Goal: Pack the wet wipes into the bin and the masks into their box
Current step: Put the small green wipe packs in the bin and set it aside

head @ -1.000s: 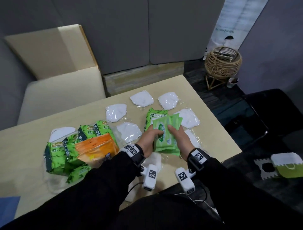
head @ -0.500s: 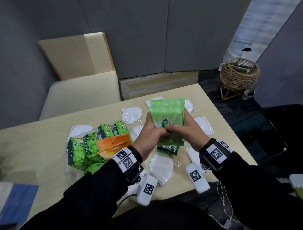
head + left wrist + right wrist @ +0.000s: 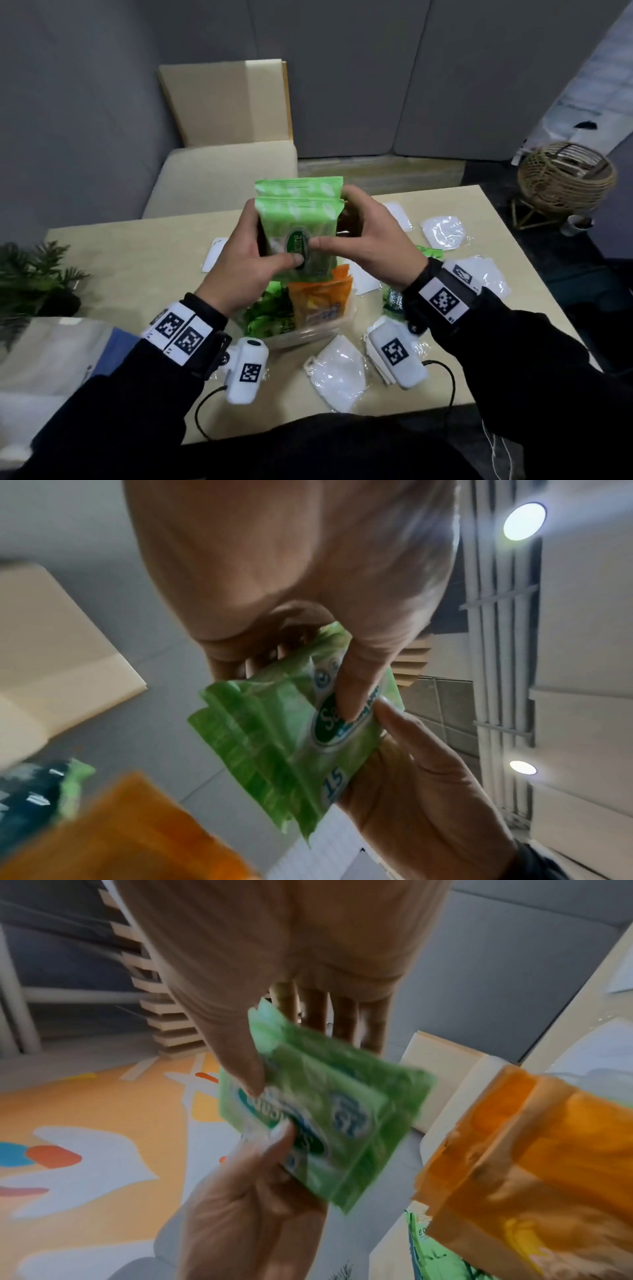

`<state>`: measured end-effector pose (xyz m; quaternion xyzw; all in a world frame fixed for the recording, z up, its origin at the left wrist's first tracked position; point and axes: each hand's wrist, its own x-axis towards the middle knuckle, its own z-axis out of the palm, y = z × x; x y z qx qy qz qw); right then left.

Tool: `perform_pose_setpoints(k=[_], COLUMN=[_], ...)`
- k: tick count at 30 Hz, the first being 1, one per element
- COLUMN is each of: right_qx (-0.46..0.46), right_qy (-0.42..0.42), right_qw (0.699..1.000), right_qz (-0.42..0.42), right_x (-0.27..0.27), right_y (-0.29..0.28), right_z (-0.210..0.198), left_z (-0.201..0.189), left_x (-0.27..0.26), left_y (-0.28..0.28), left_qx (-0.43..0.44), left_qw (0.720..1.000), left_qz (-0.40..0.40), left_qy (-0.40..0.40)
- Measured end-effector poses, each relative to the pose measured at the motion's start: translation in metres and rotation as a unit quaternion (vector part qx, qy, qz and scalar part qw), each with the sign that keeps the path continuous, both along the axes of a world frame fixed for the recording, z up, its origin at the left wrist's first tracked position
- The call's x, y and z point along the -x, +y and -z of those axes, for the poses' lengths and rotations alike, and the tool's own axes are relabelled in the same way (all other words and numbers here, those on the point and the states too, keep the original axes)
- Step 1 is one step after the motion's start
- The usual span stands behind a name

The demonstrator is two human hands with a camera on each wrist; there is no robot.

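Both hands hold up a small stack of light green wet wipe packs [image 3: 299, 219], thumbs pressed on the front label. My left hand [image 3: 246, 263] grips the stack's left side and my right hand [image 3: 371, 246] its right side. The stack hangs just above a clear plastic bin [image 3: 308, 337] that holds several green packs and an orange pack [image 3: 320, 301]. The left wrist view shows the packs [image 3: 284, 748] pinched under my left thumb; in the right wrist view the same packs [image 3: 329, 1118] are blurred. Wrapped white masks [image 3: 339, 373] lie around the bin on the table.
More wrapped masks [image 3: 443, 231] lie at the table's right and far side. A white and blue box or bag [image 3: 51, 359] sits at the near left beside a potted plant [image 3: 30, 277]. A beige chair [image 3: 222, 178] stands behind the table, a wicker basket [image 3: 565, 178] on the floor to the right.
Both hands lifted the green packs off the table's right side and carried them up and left, over the bin. The head view came closer.
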<state>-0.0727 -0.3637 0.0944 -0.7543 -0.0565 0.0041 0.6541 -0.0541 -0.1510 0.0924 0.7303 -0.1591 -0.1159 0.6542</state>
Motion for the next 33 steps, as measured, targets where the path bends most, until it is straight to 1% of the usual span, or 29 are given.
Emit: perform_pose_setpoints(k=[3, 6, 9, 12, 13, 14, 16, 17, 18, 19, 21, 22, 24, 25, 28, 29, 31, 33], right_qx=[0.073, 0.165, 0.258, 0.316, 0.345, 0.387, 0.485, 0.515, 0.529, 0.532, 0.535, 0.543, 0.568, 0.581, 0.601, 0.602, 0.590, 0.584], right_qy=[0.011, 0.018, 0.039, 0.061, 0.061, 0.059, 0.048, 0.039, 0.029, 0.025, 0.025, 0.026, 0.029, 0.034, 0.041, 0.040, 0.024, 0.013], right_qw=[0.997, 0.984, 0.963, 0.944, 0.932, 0.915, 0.865, 0.847, 0.838, 0.835, 0.832, 0.825, 0.805, 0.795, 0.778, 0.776, 0.782, 0.784], right_qz=[-0.039, -0.070, -0.068, -0.077, -0.090, -0.103, -0.121, -0.127, -0.131, -0.136, -0.147, -0.153, -0.167, -0.171, -0.179, -0.185, -0.201, -0.212], right_x=[-0.009, -0.016, -0.026, -0.028, -0.028, -0.028, -0.029, -0.030, -0.031, -0.033, -0.036, -0.036, -0.038, -0.039, -0.042, -0.044, -0.045, -0.045], right_y=[0.022, 0.048, 0.063, 0.069, 0.070, 0.071, 0.071, 0.071, 0.071, 0.072, 0.072, 0.073, 0.077, 0.080, 0.085, 0.085, 0.085, 0.086], right_z=[0.005, 0.015, 0.026, 0.041, 0.047, 0.053, 0.061, 0.062, 0.063, 0.063, 0.062, 0.062, 0.063, 0.063, 0.061, 0.061, 0.062, 0.062], left_z=[0.010, 0.025, 0.053, 0.087, 0.097, 0.105, 0.116, 0.117, 0.116, 0.114, 0.109, 0.108, 0.106, 0.106, 0.102, 0.100, 0.097, 0.096], left_x=[0.000, 0.000, -0.002, -0.001, 0.000, 0.002, 0.004, 0.003, 0.002, 0.001, -0.001, -0.001, -0.002, -0.004, -0.010, -0.012, -0.014, -0.016], left_y=[0.035, 0.065, 0.082, 0.085, 0.084, 0.083, 0.081, 0.081, 0.082, 0.083, 0.089, 0.091, 0.093, 0.092, 0.088, 0.087, 0.087, 0.086], left_qx=[-0.052, -0.064, -0.087, -0.140, -0.165, -0.191, -0.237, -0.247, -0.241, -0.226, -0.214, -0.243, -0.329, -0.358, -0.390, -0.399, -0.419, -0.429], left_qw=[0.999, 0.998, 0.995, 0.989, 0.985, 0.981, 0.971, 0.968, 0.970, 0.974, 0.976, 0.966, 0.934, 0.923, 0.912, 0.907, 0.897, 0.894], left_qz=[0.008, 0.002, 0.004, -0.002, 0.004, 0.015, 0.035, 0.035, 0.026, 0.011, -0.016, -0.027, -0.034, -0.032, -0.013, -0.006, 0.000, 0.008], left_qy=[-0.005, 0.015, 0.041, 0.047, 0.042, 0.035, 0.017, 0.008, 0.003, -0.003, -0.042, -0.078, -0.134, -0.135, -0.126, -0.131, -0.141, -0.130])
